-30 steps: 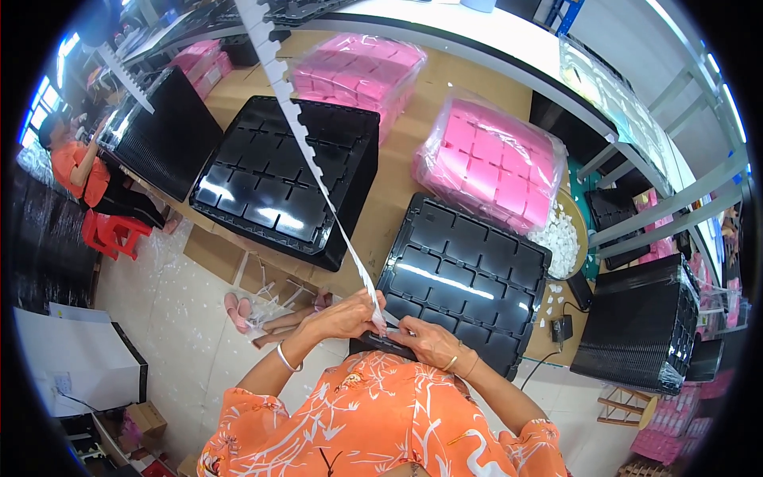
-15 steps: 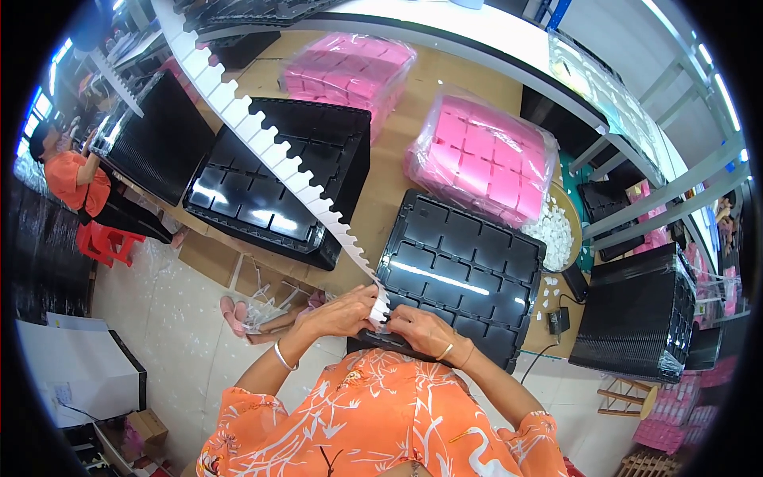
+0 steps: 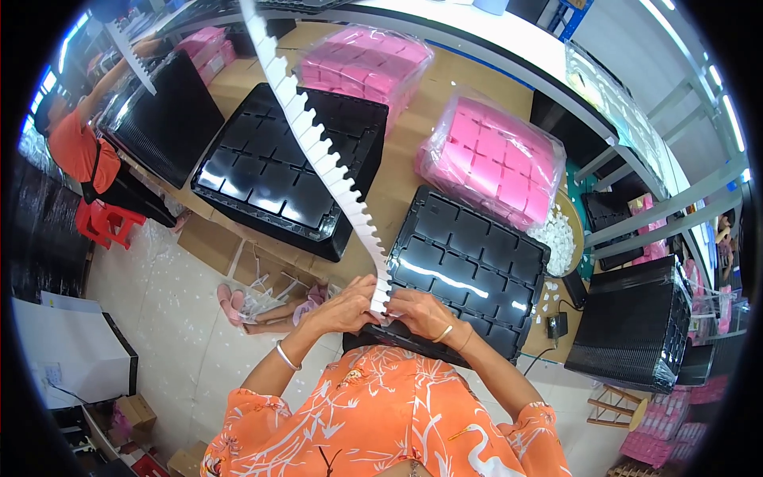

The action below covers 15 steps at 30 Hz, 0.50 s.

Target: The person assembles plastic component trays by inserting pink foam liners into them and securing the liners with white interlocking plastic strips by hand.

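A long white notched strip [image 3: 327, 168] hangs down from the top of the view to my fingers at the near left corner of a black compartment tray [image 3: 469, 266]. My left hand [image 3: 350, 306] is closed, its fingers pinching the strip's lower end. Just to the right, my right hand [image 3: 421, 312] is also closed at the same end; the bit between its fingertips is too small to make out. Both hands rest close together by the tray's near edge, in front of my body.
A stack of black trays [image 3: 290, 163] stands to the left, with pink trays in clear plastic [image 3: 497, 155] behind. White pieces fill a round pan [image 3: 566, 246] at right, beside more stacked black trays [image 3: 628, 318]. Another person [image 3: 79, 151] in orange works at far left.
The upper part of the strip has swung to the right in view. My hands stay together at its lower end. The other person has stretched an arm upward.
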### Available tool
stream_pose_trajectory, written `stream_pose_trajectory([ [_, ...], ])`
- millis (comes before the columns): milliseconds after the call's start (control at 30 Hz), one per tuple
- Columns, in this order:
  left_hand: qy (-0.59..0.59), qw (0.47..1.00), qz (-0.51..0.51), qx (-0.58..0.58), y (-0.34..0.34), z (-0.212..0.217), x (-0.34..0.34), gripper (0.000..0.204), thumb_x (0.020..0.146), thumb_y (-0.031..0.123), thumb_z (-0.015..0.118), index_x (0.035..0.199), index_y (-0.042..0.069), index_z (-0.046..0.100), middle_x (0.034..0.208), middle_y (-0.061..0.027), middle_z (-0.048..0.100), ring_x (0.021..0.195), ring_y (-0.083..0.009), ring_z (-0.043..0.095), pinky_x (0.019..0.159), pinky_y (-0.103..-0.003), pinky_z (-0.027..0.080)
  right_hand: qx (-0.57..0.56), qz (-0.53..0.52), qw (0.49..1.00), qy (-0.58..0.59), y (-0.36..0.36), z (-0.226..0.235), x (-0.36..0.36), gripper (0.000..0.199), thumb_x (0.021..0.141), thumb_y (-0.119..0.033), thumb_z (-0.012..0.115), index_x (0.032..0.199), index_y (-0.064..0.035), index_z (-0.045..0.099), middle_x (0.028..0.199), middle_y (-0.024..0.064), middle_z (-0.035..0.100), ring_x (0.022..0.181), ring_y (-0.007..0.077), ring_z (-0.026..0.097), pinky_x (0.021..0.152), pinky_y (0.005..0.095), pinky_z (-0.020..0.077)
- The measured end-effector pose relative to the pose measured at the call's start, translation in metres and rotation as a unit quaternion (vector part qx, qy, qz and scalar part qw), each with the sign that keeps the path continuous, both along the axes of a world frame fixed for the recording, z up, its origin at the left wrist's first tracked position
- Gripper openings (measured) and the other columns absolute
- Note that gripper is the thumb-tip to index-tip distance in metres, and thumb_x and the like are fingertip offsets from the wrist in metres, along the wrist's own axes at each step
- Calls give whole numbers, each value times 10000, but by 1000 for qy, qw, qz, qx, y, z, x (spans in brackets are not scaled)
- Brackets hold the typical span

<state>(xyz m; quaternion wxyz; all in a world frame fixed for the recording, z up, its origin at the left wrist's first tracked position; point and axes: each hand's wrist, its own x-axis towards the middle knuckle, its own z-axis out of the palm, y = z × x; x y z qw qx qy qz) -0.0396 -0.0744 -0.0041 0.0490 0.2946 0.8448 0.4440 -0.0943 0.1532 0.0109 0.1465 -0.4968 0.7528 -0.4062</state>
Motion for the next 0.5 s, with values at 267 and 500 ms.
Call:
stream_pose_trajectory([
  [267,88,992,-66,-60,24,2,-26,70,726,65,727,780,29,703,967,-98,617,1076,-285,532,939,-396,398,27,28,999,30,32,-10,7,276,778,4,610,1019,-72,720,947,100,604,901,289,629,785,389,532],
  [500,51,987,-145,-35,12,13,-39,108,707,49,713,690,119,633,865,-24,518,958,-219,514,798,-346,401,80,62,989,104,25,-5,11,421,771,6,576,1159,-101,702,1021,74,568,972,261,598,831,376,536],
])
